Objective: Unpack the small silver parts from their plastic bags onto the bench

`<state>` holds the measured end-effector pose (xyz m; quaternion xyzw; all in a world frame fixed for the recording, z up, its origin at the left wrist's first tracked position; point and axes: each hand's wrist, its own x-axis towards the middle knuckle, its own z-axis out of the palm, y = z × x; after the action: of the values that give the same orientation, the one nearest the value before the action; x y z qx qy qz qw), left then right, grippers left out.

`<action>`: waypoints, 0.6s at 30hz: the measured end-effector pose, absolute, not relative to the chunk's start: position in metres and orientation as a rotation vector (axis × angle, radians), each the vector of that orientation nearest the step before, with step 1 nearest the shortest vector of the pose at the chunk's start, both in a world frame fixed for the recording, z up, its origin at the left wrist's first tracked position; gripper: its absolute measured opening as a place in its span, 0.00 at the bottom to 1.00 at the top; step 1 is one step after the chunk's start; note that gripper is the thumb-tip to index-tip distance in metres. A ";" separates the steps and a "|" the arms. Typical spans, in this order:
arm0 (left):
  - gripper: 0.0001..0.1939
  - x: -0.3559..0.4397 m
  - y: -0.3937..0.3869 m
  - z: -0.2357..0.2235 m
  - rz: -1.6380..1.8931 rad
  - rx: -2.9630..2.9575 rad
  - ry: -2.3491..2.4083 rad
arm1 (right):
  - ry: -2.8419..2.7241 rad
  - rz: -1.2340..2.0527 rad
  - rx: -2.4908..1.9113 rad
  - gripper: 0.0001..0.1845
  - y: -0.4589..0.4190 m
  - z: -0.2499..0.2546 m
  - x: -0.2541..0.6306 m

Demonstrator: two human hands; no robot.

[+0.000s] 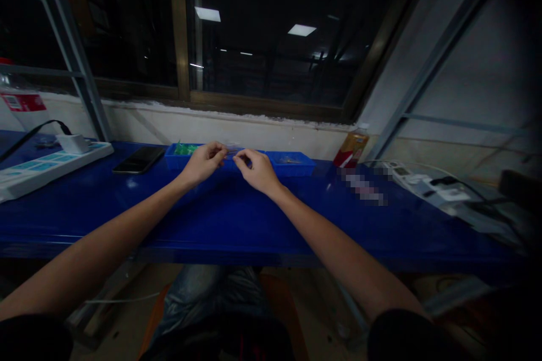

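Observation:
Over the blue table (182, 220), both my hands are raised in front of a row of blue trays. The fingers of my left hand (205, 162) are pinched together at the left. Facing it, a short gap away, my right hand (259, 172) also has thumb and fingers pinched. Something thin seems to lie between the fingertips, too small and dim to name. Behind my left hand, a blue tray (171, 161) holds green pieces (185, 149). To the right of my right hand, another blue tray (296, 169) contains small thin parts (290, 159).
A dark phone (139, 160) and a white power strip (63, 164) lie at the left. A bottle with a red and yellow label (352, 146) stands at the back right, near another white power strip (417, 186) with plugs and cables. A window runs behind the table.

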<state>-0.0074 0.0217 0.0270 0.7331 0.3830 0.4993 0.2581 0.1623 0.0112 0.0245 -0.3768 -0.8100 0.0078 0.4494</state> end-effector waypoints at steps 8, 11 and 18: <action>0.09 -0.003 0.010 0.028 1.288 2.643 1.045 | -1.812 0.557 -1.009 0.23 0.026 0.018 0.162; 0.13 -0.003 0.009 0.030 1.249 2.648 1.130 | -1.798 0.538 -0.998 0.14 0.027 0.017 0.161; 0.29 -0.009 0.014 0.036 1.213 1.971 1.189 | -1.983 0.068 -0.856 0.11 0.013 0.022 0.160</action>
<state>-0.0091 0.0137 0.0362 0.7302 0.4402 0.4494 0.2665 0.1602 0.0127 0.0221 -0.3493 -0.8096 0.0277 0.4709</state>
